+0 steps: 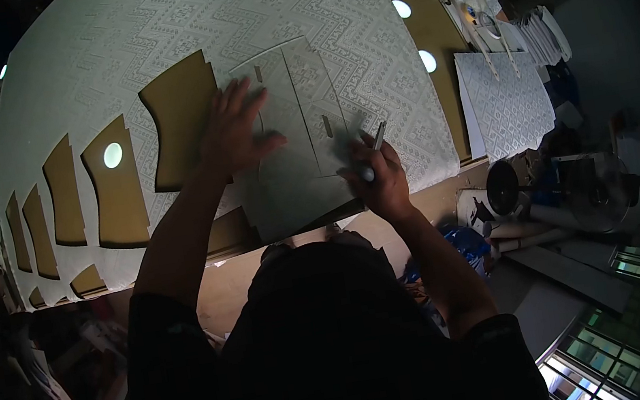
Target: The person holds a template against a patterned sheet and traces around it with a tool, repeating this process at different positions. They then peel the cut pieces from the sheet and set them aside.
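Patterned pale fabric (pixel 253 13) covers most of the table. A clear, see-through template (pixel 294 105) with dark outlines and small slots lies on it. My left hand (pixel 232 130) presses down on the template's left side with fingers spread. Near the template's lower right corner, my right hand (pixel 385 183) is closed around a slim, pale pen-like tool (pixel 380 136), one end pointing up and away. Its other end is partly hidden by my fingers. Left of the template, a curved cut-out (pixel 181 113) in the fabric bares the brown tabletop.
Several more curved cut-outs (pixel 118 204) run along the left. Folded patterned fabric (pixel 506 100) lies at the table's right edge (pixel 449 100). Beyond it are white curved tools (pixel 486 29) and a stack of papers (pixel 544 37). A fan (pixel 596 182) stands at the lower right.
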Available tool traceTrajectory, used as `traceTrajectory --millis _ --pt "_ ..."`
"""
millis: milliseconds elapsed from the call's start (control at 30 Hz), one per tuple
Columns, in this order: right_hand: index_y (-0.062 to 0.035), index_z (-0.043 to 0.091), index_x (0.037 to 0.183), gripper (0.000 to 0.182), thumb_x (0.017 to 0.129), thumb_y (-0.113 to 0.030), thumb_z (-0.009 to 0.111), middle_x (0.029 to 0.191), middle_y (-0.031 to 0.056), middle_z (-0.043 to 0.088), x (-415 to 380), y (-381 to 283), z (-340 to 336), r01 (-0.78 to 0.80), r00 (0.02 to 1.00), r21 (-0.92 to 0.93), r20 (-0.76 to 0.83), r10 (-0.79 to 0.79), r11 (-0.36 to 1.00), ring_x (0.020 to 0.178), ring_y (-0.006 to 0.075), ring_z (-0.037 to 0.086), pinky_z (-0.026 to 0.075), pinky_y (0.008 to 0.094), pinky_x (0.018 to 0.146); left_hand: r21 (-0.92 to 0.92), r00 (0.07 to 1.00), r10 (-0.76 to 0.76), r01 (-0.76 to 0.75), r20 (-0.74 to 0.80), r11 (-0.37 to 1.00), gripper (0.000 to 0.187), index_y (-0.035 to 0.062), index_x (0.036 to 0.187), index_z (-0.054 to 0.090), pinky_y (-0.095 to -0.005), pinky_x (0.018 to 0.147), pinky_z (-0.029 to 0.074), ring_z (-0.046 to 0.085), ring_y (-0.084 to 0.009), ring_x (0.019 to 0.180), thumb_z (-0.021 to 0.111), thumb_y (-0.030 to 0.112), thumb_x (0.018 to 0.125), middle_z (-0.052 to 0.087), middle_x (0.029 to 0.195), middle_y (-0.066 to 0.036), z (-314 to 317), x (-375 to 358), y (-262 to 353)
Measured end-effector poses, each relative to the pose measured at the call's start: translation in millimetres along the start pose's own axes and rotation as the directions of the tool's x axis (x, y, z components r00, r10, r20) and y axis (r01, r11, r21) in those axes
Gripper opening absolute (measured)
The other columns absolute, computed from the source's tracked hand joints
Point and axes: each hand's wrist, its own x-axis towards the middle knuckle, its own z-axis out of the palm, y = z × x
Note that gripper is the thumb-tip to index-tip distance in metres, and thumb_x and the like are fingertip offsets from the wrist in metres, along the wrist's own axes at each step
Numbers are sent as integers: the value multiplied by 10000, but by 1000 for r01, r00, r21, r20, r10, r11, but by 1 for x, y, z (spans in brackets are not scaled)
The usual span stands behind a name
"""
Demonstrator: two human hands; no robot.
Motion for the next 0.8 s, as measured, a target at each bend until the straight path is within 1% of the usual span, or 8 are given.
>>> traceTrajectory --millis 333,500,567,600,667,700,767,800 --pt "-78 574 1116 443 799 -152 875 1267 153 728 -1 3 2 19 1000 -10 2 -19 1000 1274 430 624 507 523 1045 1 1000 -2 2 9 1000 943 74 1499 544 -636 1235 245 321 -458 1528 776 671 808 365 1637 -245 0 0 0" --pt "-81 574 1126 445 800 -141 871 1266 151 729 -3 1 0 7 1000 -25 5 -7 1000 1265 428 630 517 517 1040 2 1000 11 -11 -21 1000 928 70 1485 557 -627 1232 259 341 -462 1516 807 636 794 376 1632 -245 1 0 0" --pt "-81 579 1119 408 807 -86 842 1265 154 730 -5 0 -2 -32 999 52 -14 33 998 1252 425 640 534 506 1027 -4 1000 12 -12 -25 1000 923 69 1482 559 -621 1233 262 345 -458 1515 814 624 791 379 1631 -243 0 0 0" --pt "-81 579 1119 408 807 -86 842 1265 154 730 -7 -1 -5 -35 999 51 -10 35 998 1252 425 640 534 506 1027 -2 999 15 -15 -29 1000 919 67 1479 562 -616 1233 266 349 -455 1514 821 613 787 383 1629 -241 0 0 0" --pt "-79 591 1099 355 813 -19 793 1242 157 737 -16 -3 -13 -59 998 -19 -37 58 998 1239 425 649 544 496 1023 2 1000 11 -11 -25 1000 918 66 1480 561 -611 1233 269 350 -449 1515 820 612 789 383 1630 -239 -1 0 1" --pt "-79 591 1099 355 813 -19 793 1242 157 737 -23 -3 -14 -63 997 -20 -34 62 998 1239 425 649 544 496 1023 9 1000 8 -7 -24 1000 917 65 1480 561 -607 1232 273 351 -443 1517 820 611 790 383 1631 -236 -1 0 2" --pt "-72 599 1071 312 814 31 742 1210 161 746 -37 0 -16 -84 996 -46 -43 82 995 1234 423 652 540 492 1034 9 1000 0 0 -12 1000 918 65 1479 562 -605 1232 275 351 -440 1518 818 613 790 383 1633 -233 -3 1 2" --pt "-72 599 1071 312 814 31 742 1210 161 746 -40 -4 -17 -85 996 -47 -40 83 995 1234 423 652 540 492 1034 14 1000 -7 7 -2 1000 918 65 1479 562 -603 1232 277 351 -437 1519 817 616 790 382 1635 -231 -3 1 2"
